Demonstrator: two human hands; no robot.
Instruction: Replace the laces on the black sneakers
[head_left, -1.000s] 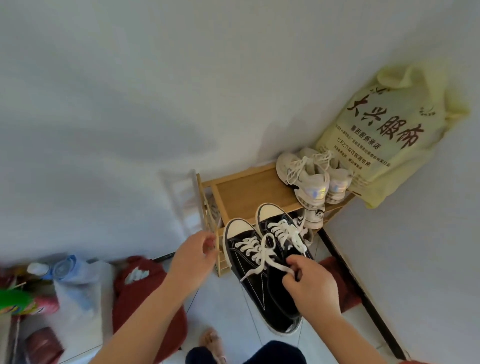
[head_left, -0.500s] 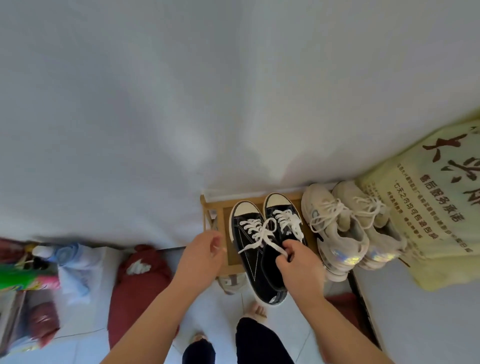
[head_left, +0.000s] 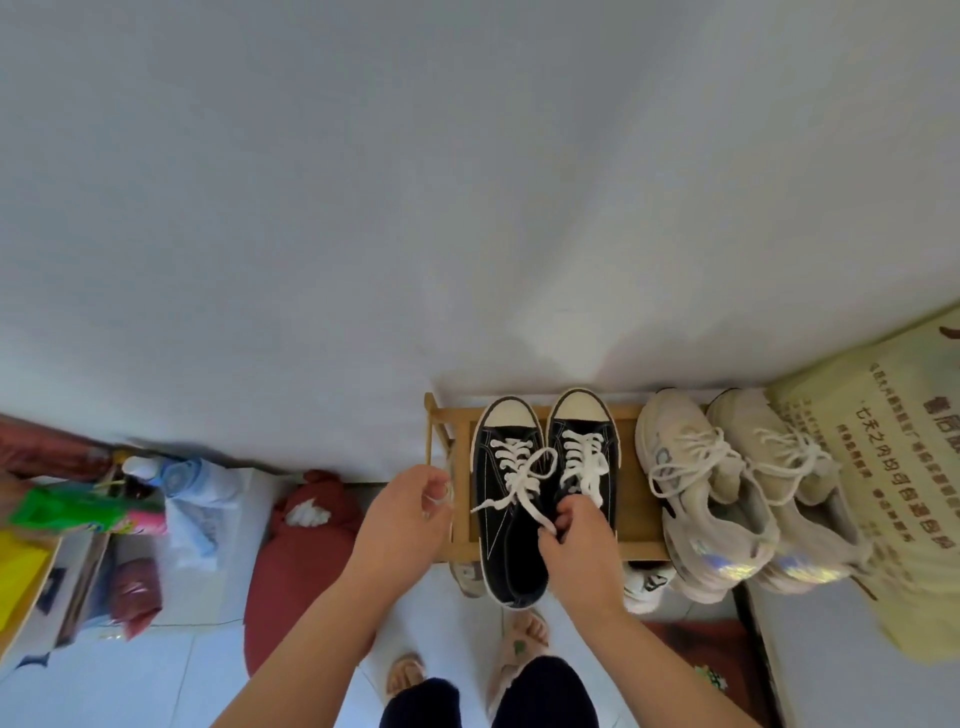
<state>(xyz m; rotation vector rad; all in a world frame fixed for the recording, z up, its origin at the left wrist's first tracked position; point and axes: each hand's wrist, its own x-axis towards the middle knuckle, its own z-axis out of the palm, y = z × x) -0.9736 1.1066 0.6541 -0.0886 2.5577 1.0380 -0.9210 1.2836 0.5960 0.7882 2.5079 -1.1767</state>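
Observation:
Two black sneakers (head_left: 506, 499) with white toe caps and white laces (head_left: 524, 480) lie side by side over the top of a low wooden shoe rack (head_left: 636, 514), toes toward the wall. My right hand (head_left: 576, 540) grips the pair at their openings, and a loose lace end runs under its fingers. My left hand (head_left: 402, 519) hovers just left of the rack with its fingers curled; something small and pale shows at its fingertips, and I cannot tell what it is.
A pair of beige chunky sneakers (head_left: 727, 488) sits on the rack to the right, beside a yellow printed bag (head_left: 883, 467). A dark red bag (head_left: 298, 561) and cluttered items (head_left: 104, 519) lie on the floor at left. My sandaled feet (head_left: 467, 660) stand below the rack.
My right hand has carried the black sneakers up and forward onto the rack's top. The view has swung so the rack is seen square-on. My left hand stayed beside the rack.

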